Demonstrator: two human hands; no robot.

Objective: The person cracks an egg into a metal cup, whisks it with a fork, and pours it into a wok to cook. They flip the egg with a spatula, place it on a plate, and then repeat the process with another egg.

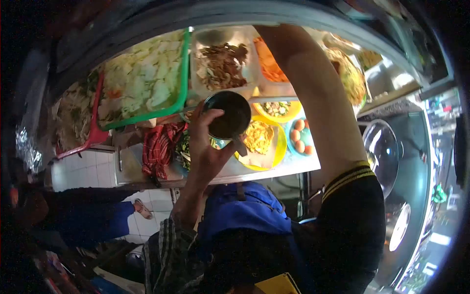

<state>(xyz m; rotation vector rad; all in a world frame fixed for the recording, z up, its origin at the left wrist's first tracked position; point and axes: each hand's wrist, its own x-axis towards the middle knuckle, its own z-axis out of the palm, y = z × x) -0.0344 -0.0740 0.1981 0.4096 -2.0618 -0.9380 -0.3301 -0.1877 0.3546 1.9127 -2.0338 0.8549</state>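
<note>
A dark round bowl (238,110) is held in my left hand (203,147), its mouth facing up toward me. One finger hooks over the rim into the bowl, and the thumb presses at its lower right side. What lies inside is dark and hard to make out. Behind the bowl is a clear tub (199,59) of brown shredded food, and a yellow plate (280,152) with yellow fried food sits just right of my left hand. My right arm reaches up past a tub of orange pieces (269,61); its hand is hidden beyond the upper cabinet edge.
A green-rimmed tray (185,73) of pale chopped vegetables and a red tray (90,139) stand left. Brown eggs (298,137) sit in a blue bowl. A red checked cloth (159,147) lies on the counter. A wok (384,157) is at right. Another person's foot (142,209) shows lower left.
</note>
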